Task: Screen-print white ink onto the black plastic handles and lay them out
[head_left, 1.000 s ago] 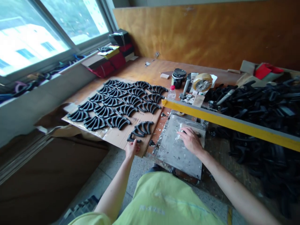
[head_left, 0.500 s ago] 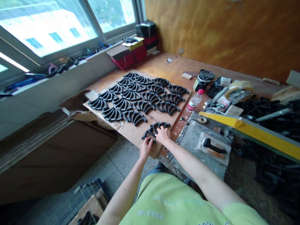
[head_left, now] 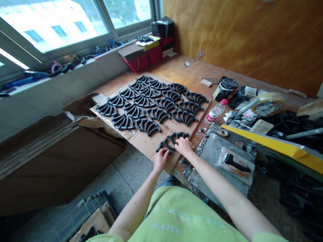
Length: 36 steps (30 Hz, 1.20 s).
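Several black curved parts [head_left: 151, 104] lie in neat rows on a cardboard sheet [head_left: 147, 144] on the wooden bench. At the sheet's near edge is a small group of the same curved parts [head_left: 169, 139]. My left hand [head_left: 160, 158] pinches the near end of this group with curled fingers. Beside it, my right hand [head_left: 184, 146] rests curled on the group's right side, fingertips on the parts.
To the right lies a grey metal plate [head_left: 209, 158] with a black-handled tool [head_left: 234, 162] on it. A water bottle [head_left: 216, 112], a black tin [head_left: 224, 88], a tape roll [head_left: 267, 101], a yellow bar [head_left: 272, 143] and a heap of black parts [head_left: 300, 121] crowd the right side.
My right hand left the metal plate and came over to the small group of parts beside my left hand. The view swung left, and the black-handled tool now lies uncovered on the plate.
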Tool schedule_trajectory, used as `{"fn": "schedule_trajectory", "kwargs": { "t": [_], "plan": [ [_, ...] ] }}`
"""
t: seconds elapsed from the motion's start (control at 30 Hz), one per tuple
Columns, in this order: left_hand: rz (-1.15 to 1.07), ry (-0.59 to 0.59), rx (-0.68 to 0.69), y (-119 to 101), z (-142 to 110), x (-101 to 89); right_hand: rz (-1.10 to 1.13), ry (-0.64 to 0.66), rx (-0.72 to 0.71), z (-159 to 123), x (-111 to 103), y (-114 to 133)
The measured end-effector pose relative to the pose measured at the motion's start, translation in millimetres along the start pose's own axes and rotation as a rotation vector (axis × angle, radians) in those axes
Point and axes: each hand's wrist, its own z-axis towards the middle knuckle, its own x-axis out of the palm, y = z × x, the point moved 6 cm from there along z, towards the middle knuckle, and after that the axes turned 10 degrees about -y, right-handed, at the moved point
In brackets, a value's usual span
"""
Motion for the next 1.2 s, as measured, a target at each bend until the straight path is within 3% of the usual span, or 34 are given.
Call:
{"fn": "schedule_trajectory", "kwargs": {
  "t": [0.27,0.43,0.57,0.73,0.9,1.07,1.2],
  "plan": [
    [0.137,-0.018,0.114,-13,10,1.0,0.060,-0.007,0.062,-4,11,6],
    [0.288,-0.017,0.280,-50,31,13.4,0.086,-0.086,0.211,0,7,-23],
    [0.382,0.017,0.397,-80,64,27.9,0.092,-0.119,0.277,11,3,-38],
    [0.455,-0.026,0.466,-99,106,22.1,0.136,-0.085,0.230,34,9,-15],
    [0.484,-0.066,0.484,-97,110,17.0,0.226,-0.064,0.200,45,16,-2],
    [0.422,-0.076,0.483,-89,92,16.6,0.357,-0.100,0.039,23,2,-7],
    [0.324,-0.074,0.469,-83,78,15.2,0.410,-0.247,-0.066,-31,-36,-32]
  ]
}}
